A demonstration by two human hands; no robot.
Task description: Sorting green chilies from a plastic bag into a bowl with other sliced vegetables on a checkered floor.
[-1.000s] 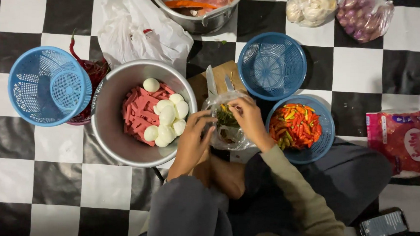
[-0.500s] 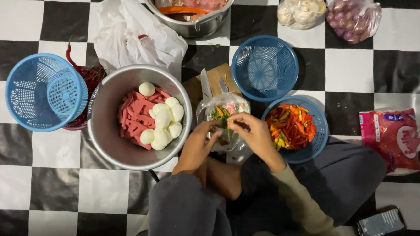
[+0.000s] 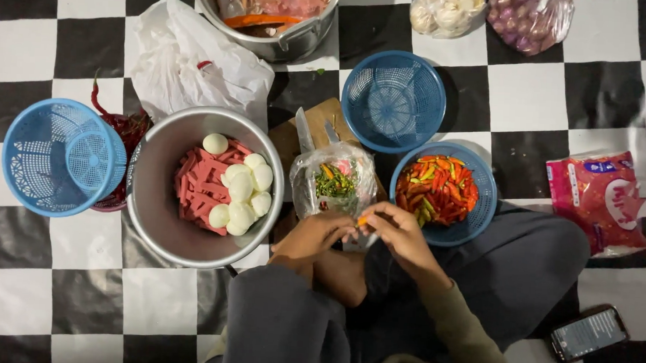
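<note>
Pinched between both hands, a small orange chili sits just below the clear plastic bag. Left hand and right hand meet fingertip to fingertip, wrists bent inward; which hand grips tighter is unclear.

Pink packet, phone screen right.

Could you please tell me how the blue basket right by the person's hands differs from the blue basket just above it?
The near basket is full of red, orange and green chillies; the far basket holds nothing. The near basket lies partly behind the right hand and touches the person's knee; the far one stands apart, beside the wooden board. Both are round, blue, slotted plastic and sit upright on the checkered floor.
</note>
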